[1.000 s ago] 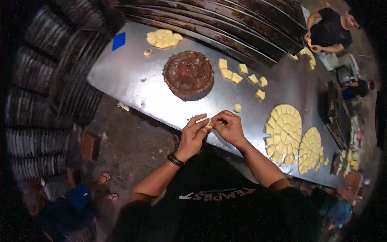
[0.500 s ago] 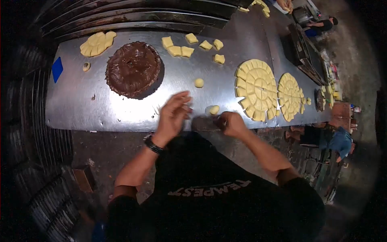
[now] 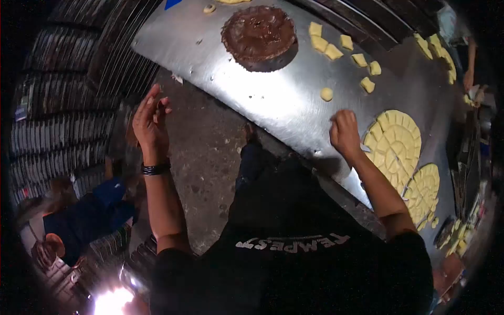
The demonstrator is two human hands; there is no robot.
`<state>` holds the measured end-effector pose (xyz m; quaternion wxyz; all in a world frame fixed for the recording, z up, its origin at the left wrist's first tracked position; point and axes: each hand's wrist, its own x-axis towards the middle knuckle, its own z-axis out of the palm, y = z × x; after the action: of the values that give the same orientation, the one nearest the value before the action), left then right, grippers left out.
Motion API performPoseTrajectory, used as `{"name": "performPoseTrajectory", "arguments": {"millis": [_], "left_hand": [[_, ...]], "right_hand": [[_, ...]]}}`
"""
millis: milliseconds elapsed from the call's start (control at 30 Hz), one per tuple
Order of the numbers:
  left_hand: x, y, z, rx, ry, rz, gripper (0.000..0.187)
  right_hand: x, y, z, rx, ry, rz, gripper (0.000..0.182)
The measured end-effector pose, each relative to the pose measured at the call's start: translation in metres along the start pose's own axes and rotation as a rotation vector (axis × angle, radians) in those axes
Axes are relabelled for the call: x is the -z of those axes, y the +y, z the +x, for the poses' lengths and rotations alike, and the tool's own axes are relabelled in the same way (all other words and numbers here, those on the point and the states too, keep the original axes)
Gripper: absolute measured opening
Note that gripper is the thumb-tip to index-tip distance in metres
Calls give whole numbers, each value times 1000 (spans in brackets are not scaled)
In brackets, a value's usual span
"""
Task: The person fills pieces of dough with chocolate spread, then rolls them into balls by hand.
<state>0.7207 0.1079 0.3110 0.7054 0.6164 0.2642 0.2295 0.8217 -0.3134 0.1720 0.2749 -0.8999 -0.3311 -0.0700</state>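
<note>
My left hand (image 3: 151,123) is raised over the floor, off the table's edge, its fingers loosely apart and holding nothing I can see. A dark bracelet is on that wrist. Over the metal table (image 3: 283,100) my right hand (image 3: 345,132) is closed, and its fingers hide whatever they may hold. Just above it lies a small yellow dough ball (image 3: 326,94). To its right is a large round of yellow dough (image 3: 396,144) cut into many pieces, with a second cut round (image 3: 424,190) beyond. A dark brown, round mass (image 3: 260,34) sits farther back on the table.
Several loose dough pieces (image 3: 333,52) lie near the table's back edge. Racks of stacked trays (image 3: 63,131) stand at the left. A person in dark blue (image 3: 84,226) is at lower left, and another person's arm (image 3: 471,65) shows at upper right.
The view has turned, so the table now slants down to the right. My left hand has moved off the table. The dough ball beside my right hand no longer shows.
</note>
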Motion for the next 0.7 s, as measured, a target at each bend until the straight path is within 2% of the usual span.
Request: {"name": "performPoseTrajectory", "arguments": {"millis": [100,167,200,233,267,333,367,433,500,533,567,633,700], "left_hand": [[-1,-23,-13,34,60,-26,36],[-25,-40,-17,100,-10,-99,36],[-42,-49,-18,140,-139,-41,37],[-60,-65,-16,189,-270,-136,39],[-89,-64,-21,275,-378,-98,41],[-128,-92,-18,543,-691,-250,55],[-149,-101,-16,573,-800,-186,59],[-185,-121,-15,740,-905,-249,63],[-211,-136,-12,858,-911,-249,69],[-222,-133,-11,881,-922,-237,68],[-229,-131,-11,910,-932,-219,68],[-235,-135,-14,996,-960,-270,65],[-228,-139,-7,928,-1021,-245,59]], "right_hand": [[-24,-26,14,-222,184,-32,17],[-25,-43,0,-302,25,6,17],[-13,-51,-8,-253,44,31,16],[-1,-54,-11,-202,61,50,15],[7,-45,-11,-227,33,99,14],[17,-24,-20,-281,-25,215,12],[13,-1,-17,-949,-195,706,12],[27,-12,27,-1072,253,775,19],[22,-21,61,-1120,504,750,20],[-6,-3,53,-959,464,434,22],[-9,-8,59,-870,278,279,30],[13,-2,77,-983,-11,287,42],[32,13,94,-935,-159,235,48]]}}
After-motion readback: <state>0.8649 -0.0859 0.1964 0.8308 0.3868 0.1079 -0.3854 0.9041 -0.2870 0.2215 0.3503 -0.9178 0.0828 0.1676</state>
